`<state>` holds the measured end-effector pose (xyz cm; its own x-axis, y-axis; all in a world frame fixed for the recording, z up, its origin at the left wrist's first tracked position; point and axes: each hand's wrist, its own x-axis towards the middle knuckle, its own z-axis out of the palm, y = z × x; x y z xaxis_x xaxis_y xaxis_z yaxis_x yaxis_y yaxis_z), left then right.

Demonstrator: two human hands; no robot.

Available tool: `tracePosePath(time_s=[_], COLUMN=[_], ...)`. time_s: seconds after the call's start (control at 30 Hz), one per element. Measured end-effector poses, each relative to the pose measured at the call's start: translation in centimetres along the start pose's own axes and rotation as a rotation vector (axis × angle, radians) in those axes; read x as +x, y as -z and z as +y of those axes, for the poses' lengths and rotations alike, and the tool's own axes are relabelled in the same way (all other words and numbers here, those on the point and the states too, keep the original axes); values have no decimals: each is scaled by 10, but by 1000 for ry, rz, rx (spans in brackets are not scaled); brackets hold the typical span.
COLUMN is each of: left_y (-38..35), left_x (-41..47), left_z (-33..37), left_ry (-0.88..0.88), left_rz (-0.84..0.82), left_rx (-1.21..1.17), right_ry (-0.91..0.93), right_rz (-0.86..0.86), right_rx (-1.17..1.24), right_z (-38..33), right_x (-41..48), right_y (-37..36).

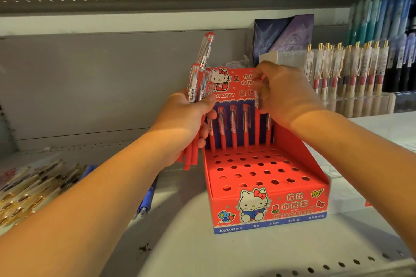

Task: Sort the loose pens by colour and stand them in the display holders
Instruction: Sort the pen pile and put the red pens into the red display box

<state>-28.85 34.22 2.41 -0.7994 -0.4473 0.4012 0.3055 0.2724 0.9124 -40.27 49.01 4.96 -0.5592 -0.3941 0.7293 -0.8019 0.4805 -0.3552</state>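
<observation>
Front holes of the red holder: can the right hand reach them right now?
Probably yes. The right hand pinches a red pen at the back row; the front holes are empty with nothing over them, and the left hand holds its pen bundle off to the left.

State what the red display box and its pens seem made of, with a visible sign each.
Display box: likely printed card, matt; folded flat panels, punched holes. Pens: probably plastic; clear upper barrels, matt red lower grips, possibly rubbery.
</observation>
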Motion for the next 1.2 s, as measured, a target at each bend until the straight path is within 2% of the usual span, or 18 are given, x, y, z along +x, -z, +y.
tracePosePath(time_s=[0.37,0.5,0.63,0.77,0.93,1.03,1.1,1.17,1.2], left_y=[0,0,0,0,-3,-2,-2,-2,-1], left_x=[0,0,0,-2,-5,-5,-6,-6,-6], left_z=[-1,-1,-1,-1,1,3,3,4,4], left_ry=[-5,-7,-4,-23,-22,-33,-51,-67,-67], left_rz=[4,3,-10,-42,-75,-73,-75,-84,-90], left_rx=[-2,2,7,28,-19,-31,-38,-50,-54], right_ry=[8,-32,-93,-124,-98,-68,-86,-149,-163], right_rz=[-6,-60,-208,-389,-376,-212,-187,-274,-308], right_rx=[-28,-10,-278,-445,-481,-251,221,715,856], right_z=[1,-3,-3,-9,-7,-7,-15,-26,-28], right_x=[1,2,1,-2,-2,-1,-6,-12,-14], right_y=[1,2,0,2,2,2,0,-4,-7])
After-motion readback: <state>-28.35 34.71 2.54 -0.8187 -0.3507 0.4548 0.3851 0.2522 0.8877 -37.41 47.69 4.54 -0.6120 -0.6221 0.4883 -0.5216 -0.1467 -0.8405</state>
